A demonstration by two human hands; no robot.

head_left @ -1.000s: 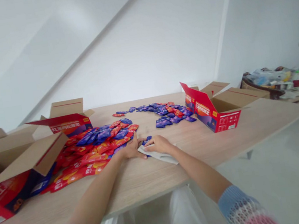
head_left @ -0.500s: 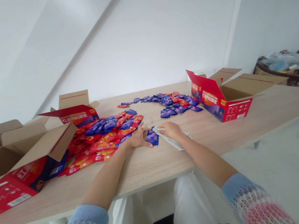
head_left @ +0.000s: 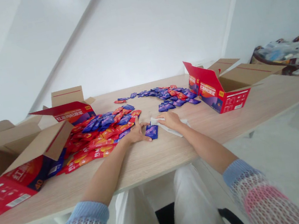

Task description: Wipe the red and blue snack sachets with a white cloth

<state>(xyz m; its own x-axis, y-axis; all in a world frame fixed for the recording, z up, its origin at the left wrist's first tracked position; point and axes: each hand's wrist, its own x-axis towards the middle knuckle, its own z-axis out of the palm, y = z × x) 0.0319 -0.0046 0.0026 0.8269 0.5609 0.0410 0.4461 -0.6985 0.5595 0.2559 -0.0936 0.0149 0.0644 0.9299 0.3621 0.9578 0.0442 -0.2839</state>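
A blue-purple sachet (head_left: 152, 132) lies flat on the table between my hands. My left hand (head_left: 137, 132) has its fingers spread around the sachet's left side, beside a heap of red and blue sachets (head_left: 99, 137). My right hand (head_left: 171, 120) is closed on a white cloth (head_left: 171, 130), whose front end lies at the sachet's upper right corner. The rest of the cloth trails on the table under my right wrist. Farther back is a second heap of blue and red sachets (head_left: 171, 95).
Open red cartons stand at the near left (head_left: 23, 173), behind the left heap (head_left: 72, 112) and at the right (head_left: 217, 91). The wooden table (head_left: 272, 102) meets a white wall. A basket of mixed packets (head_left: 285, 54) is at the far right.
The view has tilted slightly, so the table's things sit a little higher. My right hand and the cloth's front end have shifted slightly against the sachet's upper edge.
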